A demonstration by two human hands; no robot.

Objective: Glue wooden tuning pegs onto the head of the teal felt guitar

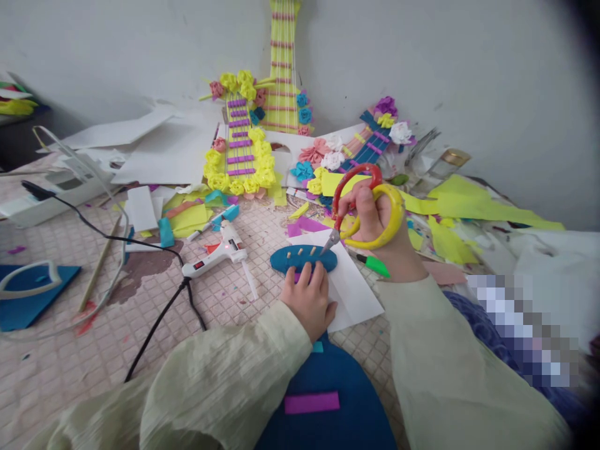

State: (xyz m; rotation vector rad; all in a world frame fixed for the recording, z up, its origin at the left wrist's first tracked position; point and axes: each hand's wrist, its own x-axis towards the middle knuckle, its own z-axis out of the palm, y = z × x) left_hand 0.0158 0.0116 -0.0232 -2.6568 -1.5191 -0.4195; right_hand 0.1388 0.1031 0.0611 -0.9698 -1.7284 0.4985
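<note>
A dark blue guitar-shaped craft piece (328, 375) lies before me, with a purple strip (312, 402) across its body. Its oval head (279, 258) carries several small pale pegs. My left hand (308, 297) rests flat over the neck just below the head, fingers stretched and slightly apart, covering most of the neck. My right hand (368, 215) is closed round scissors with one red and one yellow handle loop (397, 219). The scissor blades point down-left, their tips at the right part of the head near a peg; whether they touch it I cannot tell.
A white hot glue gun (215, 253) with a black cord lies left of the piece. White paper (354, 300) and a green-capped marker (376, 265) are near my right hand. Decorated paper guitars (241, 144) and crepe scraps (190, 219) line the back; a power strip (60, 187) sits left.
</note>
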